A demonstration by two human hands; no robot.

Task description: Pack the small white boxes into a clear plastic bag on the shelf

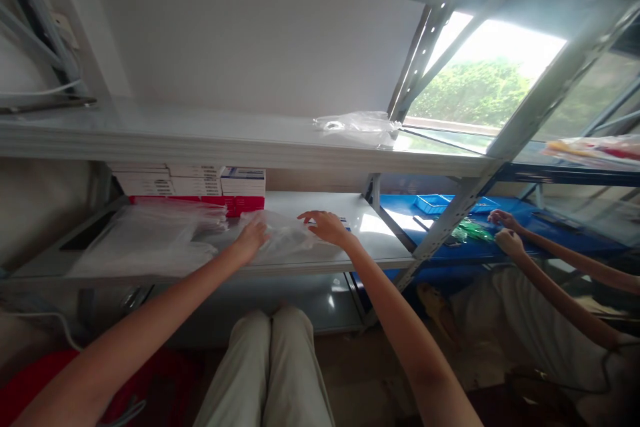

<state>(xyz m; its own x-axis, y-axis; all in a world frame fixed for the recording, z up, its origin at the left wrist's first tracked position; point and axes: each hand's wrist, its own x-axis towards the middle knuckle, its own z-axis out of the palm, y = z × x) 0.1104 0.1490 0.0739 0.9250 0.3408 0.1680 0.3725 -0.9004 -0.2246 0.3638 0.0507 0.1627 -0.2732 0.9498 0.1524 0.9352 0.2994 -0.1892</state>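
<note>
Clear bag (280,235) betw. 2 hands: left hand (251,237) gripping it, right hand (327,227) flat, open.

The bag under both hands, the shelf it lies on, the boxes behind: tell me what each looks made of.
Bag: thin clear plastic film, glossy; it wrinkles and the shelf shows through.
Shelf: probably painted metal, smooth pale grey, with window glare and perforated steel uprights.
Boxes: likely printed cardboard, matte white and red, with sharp folded edges.
The left hand and right hand rest on the bag.
</note>
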